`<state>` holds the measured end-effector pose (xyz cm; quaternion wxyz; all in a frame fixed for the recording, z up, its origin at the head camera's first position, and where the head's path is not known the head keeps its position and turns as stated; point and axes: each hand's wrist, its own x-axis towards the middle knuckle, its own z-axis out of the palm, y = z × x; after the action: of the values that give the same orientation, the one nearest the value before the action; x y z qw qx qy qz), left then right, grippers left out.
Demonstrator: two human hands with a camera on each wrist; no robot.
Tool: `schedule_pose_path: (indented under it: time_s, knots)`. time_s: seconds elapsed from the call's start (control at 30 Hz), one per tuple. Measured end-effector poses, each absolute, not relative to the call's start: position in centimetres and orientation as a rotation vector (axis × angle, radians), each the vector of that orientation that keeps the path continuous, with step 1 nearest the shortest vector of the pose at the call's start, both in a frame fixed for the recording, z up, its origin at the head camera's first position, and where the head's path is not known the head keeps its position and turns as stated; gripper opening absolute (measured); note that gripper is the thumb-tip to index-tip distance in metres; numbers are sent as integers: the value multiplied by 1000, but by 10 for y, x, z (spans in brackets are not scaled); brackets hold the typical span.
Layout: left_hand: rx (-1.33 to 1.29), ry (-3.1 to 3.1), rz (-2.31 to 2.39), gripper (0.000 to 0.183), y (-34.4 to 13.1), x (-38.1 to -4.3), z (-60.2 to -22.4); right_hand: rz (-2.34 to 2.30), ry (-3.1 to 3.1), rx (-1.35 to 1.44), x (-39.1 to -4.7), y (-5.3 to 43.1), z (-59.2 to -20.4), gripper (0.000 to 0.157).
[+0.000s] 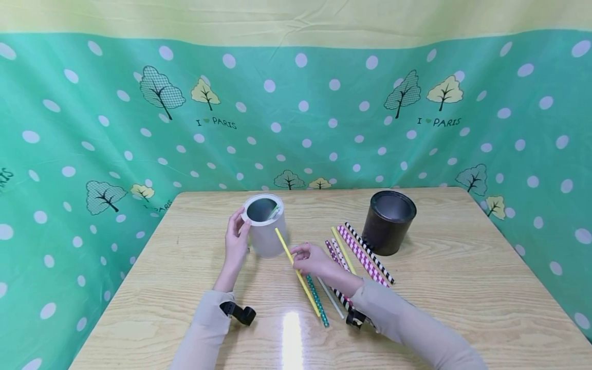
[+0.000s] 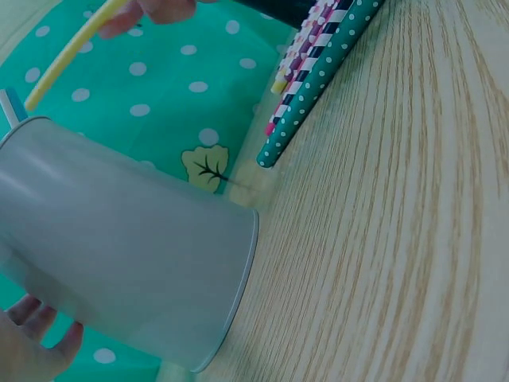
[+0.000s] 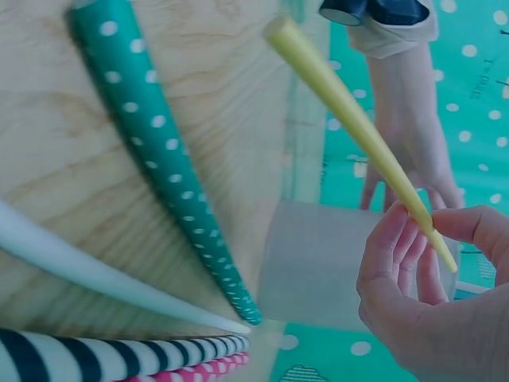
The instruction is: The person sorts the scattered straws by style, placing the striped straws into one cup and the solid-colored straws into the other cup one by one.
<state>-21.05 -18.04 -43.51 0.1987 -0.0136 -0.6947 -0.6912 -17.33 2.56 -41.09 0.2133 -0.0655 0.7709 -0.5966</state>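
A white cylindrical canister [image 1: 268, 241] stands upright at the middle left of the table, and my left hand [image 1: 237, 239] grips it at the rim from the left. One straw end [image 1: 275, 211] shows inside its mouth. Between thumb and fingers, my right hand [image 1: 316, 261] pinches a plain yellow straw [image 3: 350, 115]. This straw slants, its upper end near the front of the canister's rim and its lower end toward me. Beneath the right hand lie a green straw with white dots [image 1: 318, 303] and a plain white straw [image 1: 330, 298].
A black canister [image 1: 385, 231] stands at the right. Between it and the right forearm lie several straws: another yellow straw [image 1: 343, 249], a pink checked straw [image 1: 363, 255] and a black-and-white striped straw [image 1: 372, 254]. Behind the table hangs a green dotted curtain [image 1: 296, 113].
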Motion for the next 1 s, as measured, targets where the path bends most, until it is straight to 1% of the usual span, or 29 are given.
schedule_pose_path:
  time_s: [0.27, 0.47, 0.53, 0.7, 1.0]
  knots:
    - [-36, -1943, -1948, 40, -180, -210, -433, -1697, 2119, -186, -174, 29, -391, 36]
    - [-22, -1961, -1952, 40, -174, -198, -415, -1789, 2106, -253, -168, 31, -366, 32]
    - [-21, -1965, -1949, 40, -172, -196, -413, -1830, 2102, -250, -169, 30, -361, 32]
    - [-27, -1966, -1951, 40, -172, -196, -413, -1959, 2041, -207, -181, 31, -363, 31]
    - [-35, -1965, -1954, 39, -172, -195, -411, -2143, 1989, -250, -187, 32, -337, 30]
